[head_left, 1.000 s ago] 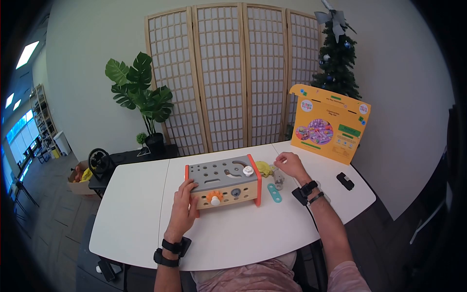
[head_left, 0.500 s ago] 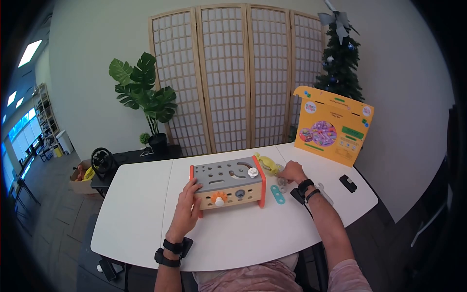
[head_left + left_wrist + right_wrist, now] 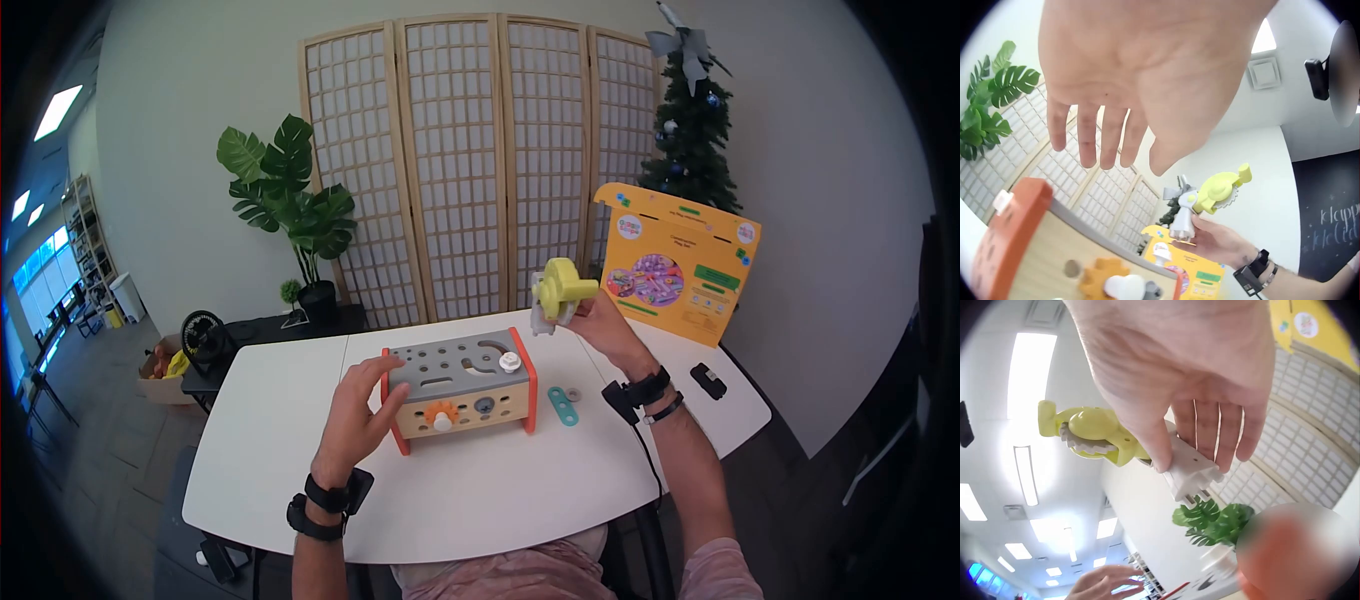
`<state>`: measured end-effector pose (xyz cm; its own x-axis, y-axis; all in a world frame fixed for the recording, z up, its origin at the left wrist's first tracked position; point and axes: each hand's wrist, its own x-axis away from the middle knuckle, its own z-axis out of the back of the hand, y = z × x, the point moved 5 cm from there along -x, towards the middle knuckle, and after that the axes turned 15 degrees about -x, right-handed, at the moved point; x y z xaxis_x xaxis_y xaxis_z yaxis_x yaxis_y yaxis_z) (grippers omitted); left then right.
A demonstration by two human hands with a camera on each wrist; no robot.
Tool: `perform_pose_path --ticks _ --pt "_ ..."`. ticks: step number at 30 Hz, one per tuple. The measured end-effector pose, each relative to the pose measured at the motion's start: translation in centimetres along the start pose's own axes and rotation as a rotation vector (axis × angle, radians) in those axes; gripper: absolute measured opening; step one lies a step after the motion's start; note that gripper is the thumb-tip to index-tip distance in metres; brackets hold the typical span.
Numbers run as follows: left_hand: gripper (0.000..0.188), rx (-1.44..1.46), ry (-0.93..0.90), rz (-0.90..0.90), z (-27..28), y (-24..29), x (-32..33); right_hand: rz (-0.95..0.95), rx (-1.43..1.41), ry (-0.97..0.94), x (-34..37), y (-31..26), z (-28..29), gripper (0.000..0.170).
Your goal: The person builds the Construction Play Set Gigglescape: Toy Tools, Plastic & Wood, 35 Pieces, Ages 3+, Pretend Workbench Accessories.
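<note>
My right hand point(image 3: 612, 332) holds up a yellow-green toy circular saw point(image 3: 566, 288) with a toothed grey blade. Thumb and fingers pinch its pale grey, pronged end piece point(image 3: 1192, 470) in the right wrist view. Below and to the left stands a toy workbench point(image 3: 408, 372) with a holed grey top and red-orange ends. My left hand point(image 3: 352, 412) is by the workbench's left end, its fingers extended and spread, holding nothing. On the workbench front are an orange gear point(image 3: 1094, 279) and a white knob point(image 3: 1124, 287). A white bolt point(image 3: 510, 362) sticks up from its top right.
Right of the workbench lie a teal holed strip point(image 3: 561, 410) and a small grey round piece point(image 3: 573, 394). A yellow toy box point(image 3: 675, 225) stands at the back right, with a small black object point(image 3: 709, 381) in front of it. A cable point(image 3: 652, 462) hangs from my right wrist.
My right hand has picked up the toy circular saw from the table beside the workbench and raised it. My left hand has come off the workbench top and shifted slightly left.
</note>
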<state>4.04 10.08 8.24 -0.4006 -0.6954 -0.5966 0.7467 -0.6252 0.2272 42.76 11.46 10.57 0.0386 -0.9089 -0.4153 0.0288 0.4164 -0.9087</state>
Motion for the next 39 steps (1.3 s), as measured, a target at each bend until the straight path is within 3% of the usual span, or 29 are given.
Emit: perform_pose_path --ticks 4,8,11,13,15,19,20,24,25,26,28,37,39 --pt "0.048 0.294 -0.04 -0.026 0.1 3.4 -2.3 0.174 0.115 -0.205 0.5 -1.6 -5.9 0.04" --pt "0.061 0.402 -0.084 -0.187 -0.8 5.4 -2.8 0.177 0.127 -0.243 2.3 -2.7 -11.2 0.041" --pt "0.053 0.372 -0.163 -0.119 -0.6 4.8 -2.6 0.183 0.217 -0.204 3.0 -3.1 -12.5 0.037" --pt "0.05 0.338 -0.188 -0.095 -1.2 4.2 -2.4 0.186 0.112 -0.24 2.8 -2.3 -12.6 0.036" --pt "0.043 0.544 -0.144 -0.051 -1.7 3.7 -2.4 0.168 0.09 -0.254 2.7 -1.8 -12.7 0.038" --pt "0.041 0.536 -0.082 -0.065 -1.6 2.1 -2.8 0.195 0.033 -0.264 2.5 -2.1 -12.9 0.041" --pt "0.04 0.511 -0.088 -0.001 -1.2 1.2 -3.3 0.195 0.035 -0.263 2.5 -2.3 -12.7 0.041" --pt "0.038 0.474 -0.121 0.142 -2.2 -5.1 -6.1 0.14 0.176 -0.173 2.5 -1.3 -9.8 0.041" --pt "0.037 0.476 -0.129 0.168 -2.6 -5.9 -6.2 0.194 0.219 -0.064 2.3 0.6 -8.1 0.043" --pt "0.037 0.475 -0.122 0.165 -3.2 -6.8 -6.4 0.249 0.263 0.046 2.3 1.9 -6.7 0.044" --pt "0.038 0.395 -0.116 0.129 -5.4 -8.8 -6.5 0.208 0.216 0.076 2.9 3.4 -5.9 0.046" --pt "0.039 0.354 -0.195 0.133 -7.5 -10.0 -6.3 -0.073 0.074 -0.002 5.9 8.1 -5.3 0.071" --pt "0.039 0.345 -0.195 0.116 -7.7 -10.1 -6.2 -0.083 0.032 0.008 6.6 8.1 -5.7 0.086"
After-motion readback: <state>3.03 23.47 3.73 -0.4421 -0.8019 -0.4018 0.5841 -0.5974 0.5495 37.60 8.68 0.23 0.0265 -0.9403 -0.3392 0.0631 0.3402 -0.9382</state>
